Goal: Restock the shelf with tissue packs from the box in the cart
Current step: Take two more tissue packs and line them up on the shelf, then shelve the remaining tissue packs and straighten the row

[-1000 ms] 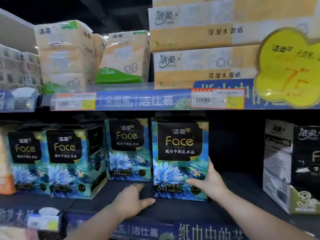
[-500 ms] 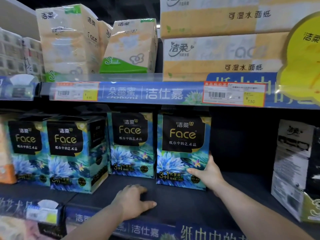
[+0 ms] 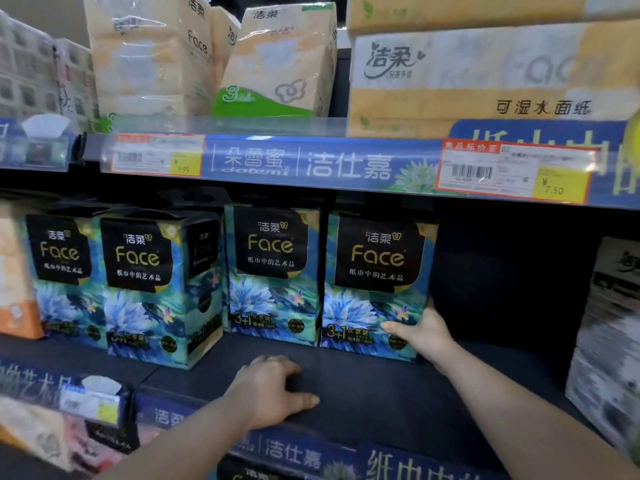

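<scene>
Shelf (image 3: 381, 393) supports relaxed left fingers (image 3: 277, 368); right fingers (image 3: 401, 329) grip tissue pack (image 3: 374, 271), pushed deeper.

Open bay on shelf deck (image 3: 398, 393) to the right of rightmost Face pack (image 3: 377, 282), dark to the rear, bounded on the right by grey-white packs (image 3: 609, 341). Right hand (image 3: 420, 336) grips that pack's lower right corner at the bay's left edge. Bare deck strip in front; left hand (image 3: 273, 389) lies flat on it. Left packs (image 3: 156, 289) stand nearer the front edge and block there. Upper shelf rail (image 3: 311, 164) caps headroom.
</scene>
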Tool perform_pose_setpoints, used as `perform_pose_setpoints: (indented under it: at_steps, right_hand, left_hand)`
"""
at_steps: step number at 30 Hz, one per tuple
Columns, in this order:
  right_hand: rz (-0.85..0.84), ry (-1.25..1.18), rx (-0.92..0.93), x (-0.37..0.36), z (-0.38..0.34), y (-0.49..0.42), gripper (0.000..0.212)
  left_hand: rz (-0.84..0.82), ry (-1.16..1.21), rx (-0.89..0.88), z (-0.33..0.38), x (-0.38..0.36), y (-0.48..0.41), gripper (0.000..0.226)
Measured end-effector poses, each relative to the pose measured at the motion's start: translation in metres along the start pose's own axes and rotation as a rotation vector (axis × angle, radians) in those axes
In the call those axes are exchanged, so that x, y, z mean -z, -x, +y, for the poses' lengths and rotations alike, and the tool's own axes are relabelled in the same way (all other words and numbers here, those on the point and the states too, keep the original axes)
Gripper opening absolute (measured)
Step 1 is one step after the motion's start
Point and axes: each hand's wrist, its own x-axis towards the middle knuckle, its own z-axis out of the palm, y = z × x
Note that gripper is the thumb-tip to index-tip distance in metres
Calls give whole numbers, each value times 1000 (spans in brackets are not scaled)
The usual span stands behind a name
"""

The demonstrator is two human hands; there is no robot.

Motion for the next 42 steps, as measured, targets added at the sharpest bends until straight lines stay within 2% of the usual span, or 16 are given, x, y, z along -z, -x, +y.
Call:
perform_pose_setpoints:
  at_steps: [8,14,22,27,30,34,38,42]
  right_hand:
    - [-71,-138,-71,4,0,-3,56]
    - [-62,16,-56,0,-6,-3,47]
    - [2,177,-77,4,-18,12,79]
    - [8,429,35,20,-38,59,83]
    - [-36,644,100,30,-48,99,78]
    - [-90,880,47,41,-50,154,69]
    - [-42,987,5,51,-46,217,67]
    - [-12,1046,-150,65,-28,289,63]
  left_hand:
    - [-28,21,1,4,7,4,72]
    - [-42,35,11,4,9,4,73]
    - [-49,48,17,4,9,6,73]
    - [27,95,21,7,10,7,67]
    - [75,20,-76,15,16,17,60]
    - [149,-86,-307,40,23,42,61]
    - [165,-92,-529,66,13,76,60]
    - [82,-62,-672,97,-17,113,58]
